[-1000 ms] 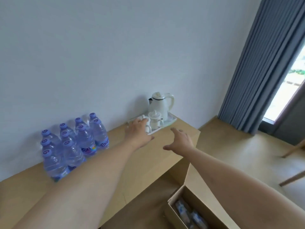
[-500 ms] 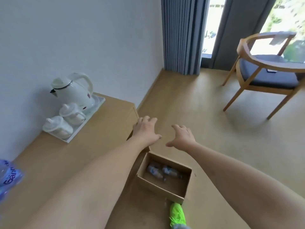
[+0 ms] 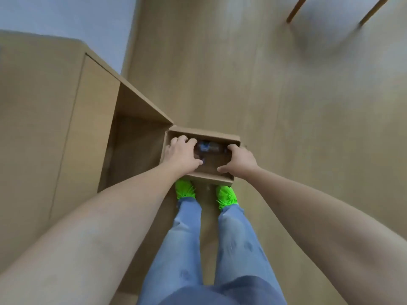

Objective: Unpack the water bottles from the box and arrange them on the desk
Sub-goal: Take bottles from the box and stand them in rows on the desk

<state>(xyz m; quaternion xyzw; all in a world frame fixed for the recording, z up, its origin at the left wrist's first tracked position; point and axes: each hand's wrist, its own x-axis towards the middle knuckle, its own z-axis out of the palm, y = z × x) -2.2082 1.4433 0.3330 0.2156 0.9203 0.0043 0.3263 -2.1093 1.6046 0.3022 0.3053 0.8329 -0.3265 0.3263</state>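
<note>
While the person stands bent over it, the box [image 3: 224, 137] sits open on the floor [image 3: 286, 106], just beside the desk [image 3: 39, 106] and right in front of the green shoes [image 3: 185, 191]. Both hands reach down into the box. The left hand [image 3: 181, 154] lies over the box's left half, fingers spread and bent downward; whether it grips anything I cannot tell, since the hand hides what is under it. The right hand [image 3: 239, 160] is at the box's right side, fingers curled over toward the inside and thumb stretched along the near wall; whether it has hold of a bottle I cannot tell either. Between the two hands, bottles [image 3: 209, 147] lie on their sides on the bottom of the box, blurred, with a patch of blue label showing; their number is unclear. The left fingertips are just beside them. Behind the box, well apart from it, two wooden chair legs [image 3: 296, 8] stand on the floor. Blue jeans [image 3: 237, 238] cover the legs on the near side of the box.
</note>
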